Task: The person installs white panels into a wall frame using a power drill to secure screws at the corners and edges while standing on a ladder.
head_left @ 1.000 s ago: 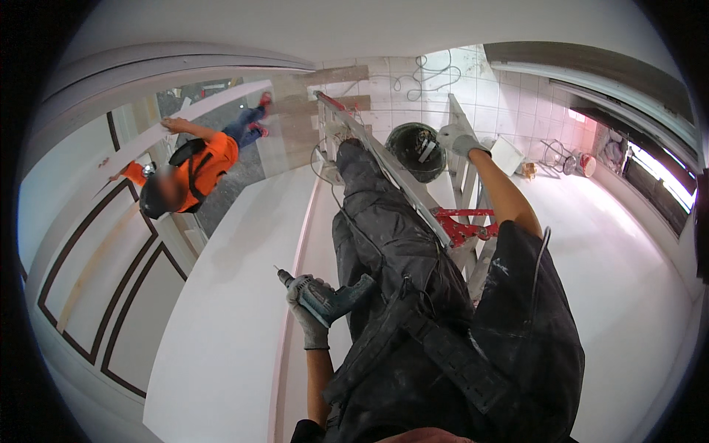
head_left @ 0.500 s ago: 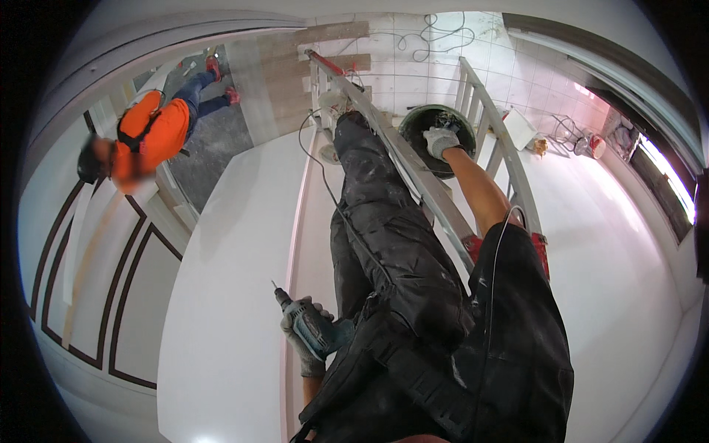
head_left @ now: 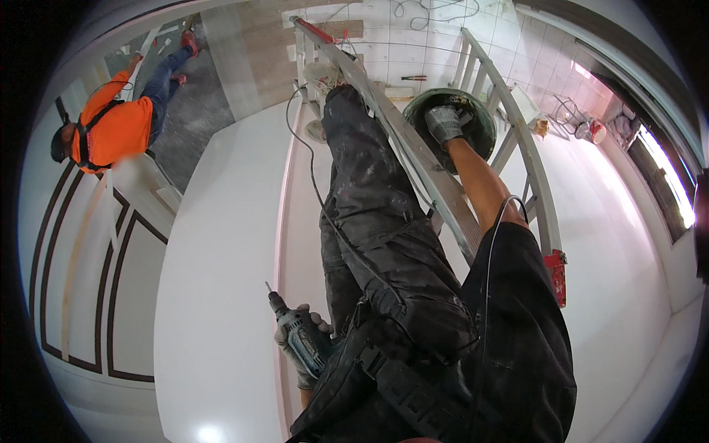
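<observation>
The power drill (head_left: pixel 304 341), teal and dark, sits low in my head view, a little left of the middle, held by the left hand (head_left: pixel 286 350) with the gloved fingers wrapped around its body. I see its bit (head_left: pixel 269 286) pointing up and to the left over the white panel (head_left: pixel 214 295), while the handle end runs in against the dark clothing (head_left: pixel 369 170). The right hand (head_left: pixel 444 124), gloved too, reaches down inside the dark green bucket (head_left: pixel 480 140); its fingertips are hidden from me, so I cannot tell whether they grasp anything. From where I watch, the bucket shows between the side frames of a metal ladder (head_left: pixel 545 221), which has a red fitting (head_left: pixel 556 277) at its near end. A dark cable (head_left: pixel 317 176) curves down from the ladder and over the leg, and a second, thinner cord (head_left: pixel 488 273) loops by the right forearm. Past the bucket, I make out a small tool (head_left: pixel 413 77) with an orange-brown handle lying on the white tiles (head_left: pixel 443 66). At upper left, a co-worker (head_left: pixel 118 136) in an orange shirt with black straps stretches an arm toward a pale strip (head_left: pixel 150 40).
</observation>
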Available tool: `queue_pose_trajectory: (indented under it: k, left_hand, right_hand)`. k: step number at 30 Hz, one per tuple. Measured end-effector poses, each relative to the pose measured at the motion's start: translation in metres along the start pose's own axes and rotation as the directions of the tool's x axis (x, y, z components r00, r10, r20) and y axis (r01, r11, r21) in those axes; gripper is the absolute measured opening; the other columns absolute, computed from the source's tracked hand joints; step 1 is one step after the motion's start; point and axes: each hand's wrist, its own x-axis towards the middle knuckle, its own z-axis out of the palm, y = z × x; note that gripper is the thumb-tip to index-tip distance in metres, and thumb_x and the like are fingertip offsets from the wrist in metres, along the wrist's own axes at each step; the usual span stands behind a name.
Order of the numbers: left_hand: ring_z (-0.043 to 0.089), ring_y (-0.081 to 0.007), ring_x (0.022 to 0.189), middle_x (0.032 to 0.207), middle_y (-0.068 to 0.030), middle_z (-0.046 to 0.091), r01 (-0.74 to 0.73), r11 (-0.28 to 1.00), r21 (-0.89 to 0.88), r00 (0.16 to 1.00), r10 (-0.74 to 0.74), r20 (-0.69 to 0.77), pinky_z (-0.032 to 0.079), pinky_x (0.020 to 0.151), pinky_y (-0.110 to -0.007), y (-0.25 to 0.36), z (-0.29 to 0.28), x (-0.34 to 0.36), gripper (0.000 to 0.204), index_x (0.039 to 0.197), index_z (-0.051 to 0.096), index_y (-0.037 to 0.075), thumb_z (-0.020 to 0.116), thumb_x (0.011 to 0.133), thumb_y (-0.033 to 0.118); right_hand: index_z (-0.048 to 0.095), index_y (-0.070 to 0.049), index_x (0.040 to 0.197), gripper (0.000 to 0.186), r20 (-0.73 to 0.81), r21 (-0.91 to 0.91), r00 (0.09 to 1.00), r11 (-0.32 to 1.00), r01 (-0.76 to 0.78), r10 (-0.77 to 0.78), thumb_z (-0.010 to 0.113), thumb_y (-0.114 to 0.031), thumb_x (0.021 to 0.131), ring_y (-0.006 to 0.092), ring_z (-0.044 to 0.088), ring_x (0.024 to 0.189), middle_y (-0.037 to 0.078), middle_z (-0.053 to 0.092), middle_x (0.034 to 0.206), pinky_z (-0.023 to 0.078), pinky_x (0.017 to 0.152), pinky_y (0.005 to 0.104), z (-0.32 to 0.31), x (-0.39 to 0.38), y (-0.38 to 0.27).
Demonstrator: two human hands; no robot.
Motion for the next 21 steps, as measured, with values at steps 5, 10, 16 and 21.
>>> queue_pose_trajectory:
  k: [5, 10, 16, 21]
  left_hand:
    - [0.07, -0.0366, 0.097, 0.111, -0.0214, 0.068, -0.007, 0.999, -0.035, 0.999, 0.005, -0.037, 0.06, 0.085, -0.052, -0.001, 0.01, 0.004, 0.079, 0.146, 0.049, 0.001, 0.07, 0.094, 0.058]
    - [0.068, -0.0383, 0.106, 0.116, -0.0219, 0.067, 0.032, 0.988, -0.152, 0.999, -0.032, 0.004, 0.061, 0.089, -0.053, -0.004, 0.029, 0.009, 0.075, 0.147, 0.05, 0.005, 0.071, 0.095, 0.055]
    - [0.069, -0.0382, 0.106, 0.117, -0.0226, 0.067, 0.052, 0.979, -0.198, 0.999, -0.049, 0.021, 0.061, 0.091, -0.054, -0.001, 0.045, 0.01, 0.073, 0.146, 0.051, 0.005, 0.073, 0.095, 0.053]
    - [0.07, -0.038, 0.102, 0.112, -0.0228, 0.067, 0.028, 0.986, -0.163, 1.0, -0.026, 0.016, 0.062, 0.089, -0.052, 0.003, 0.047, 0.013, 0.074, 0.144, 0.052, 0.003, 0.072, 0.095, 0.054]
  right_hand:
    - [0.084, -0.007, 0.097, 0.028, -0.007, -0.078, 0.992, 0.989, 0.126, -0.127, 0.061, -0.021, 0.093, 0.0341, 0.078, 0.092, 0.017, 0.081, 0.1, 0.059, 0.077, 0.0527, -0.007, 0.002, 0.004]
    - [0.084, -0.008, 0.098, 0.03, 0.048, -0.194, 0.976, 0.956, 0.219, -0.213, 0.059, -0.024, 0.095, 0.0348, 0.078, 0.094, 0.02, 0.08, 0.1, 0.057, 0.076, 0.054, 0.0, 0.011, 0.006]
    - [0.084, -0.011, 0.1, 0.028, -0.165, 0.06, 0.981, 0.992, 0.109, -0.097, 0.059, -0.022, 0.097, 0.033, 0.078, 0.095, 0.018, 0.08, 0.101, 0.059, 0.081, 0.0528, 0.022, 0.018, 0.006]
    - [0.085, -0.011, 0.1, 0.026, 0.107, -0.05, 0.986, 0.99, 0.133, -0.127, 0.061, -0.021, 0.096, 0.0338, 0.079, 0.095, 0.017, 0.081, 0.103, 0.062, 0.08, 0.0504, 0.004, 0.015, 0.001]
